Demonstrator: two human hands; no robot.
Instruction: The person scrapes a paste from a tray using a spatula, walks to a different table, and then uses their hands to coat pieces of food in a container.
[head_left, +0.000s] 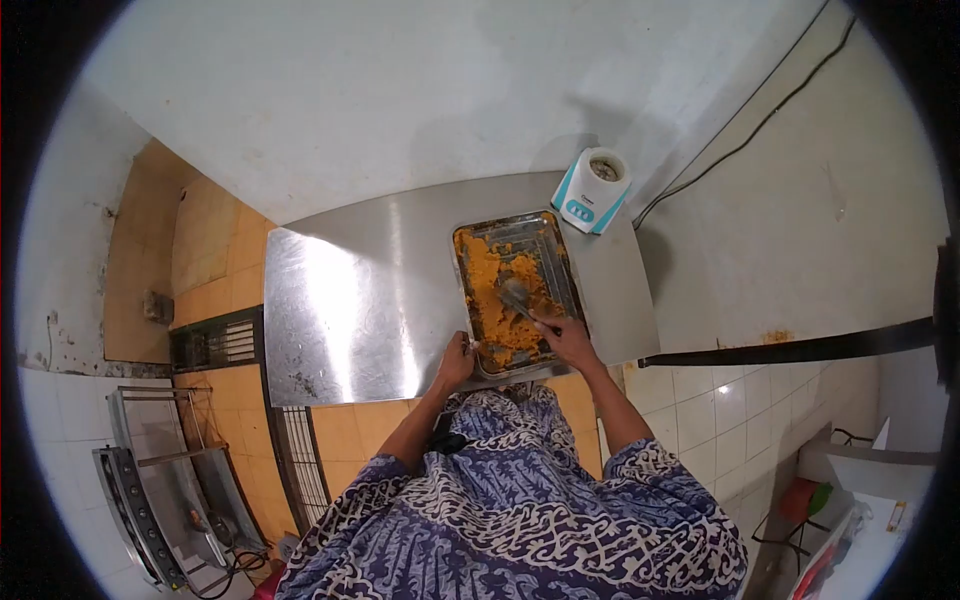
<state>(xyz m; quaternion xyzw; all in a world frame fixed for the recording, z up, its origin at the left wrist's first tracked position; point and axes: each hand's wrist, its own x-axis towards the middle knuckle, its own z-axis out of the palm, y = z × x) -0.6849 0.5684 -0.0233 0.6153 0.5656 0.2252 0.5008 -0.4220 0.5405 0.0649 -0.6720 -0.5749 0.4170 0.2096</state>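
A rectangular metal tray (576,285) lies on the steel table, its long side running away from me. Orange mashed food (484,270) covers much of its left and near part, while bare metal shows along the right side. My right hand (568,342) is closed round the handle of a metal spoon (514,292), whose bowl rests in the orange food near the tray's middle. At the near left corner, my left hand (458,358) grips the tray's rim, its fingers partly hidden.
Behind the tray's far right corner stands a white and turquoise blender base (591,192), close to the wall. A black cable (765,120) runs up from there. The steel table (375,270) extends left. A metal stove (140,520) is at the lower left.
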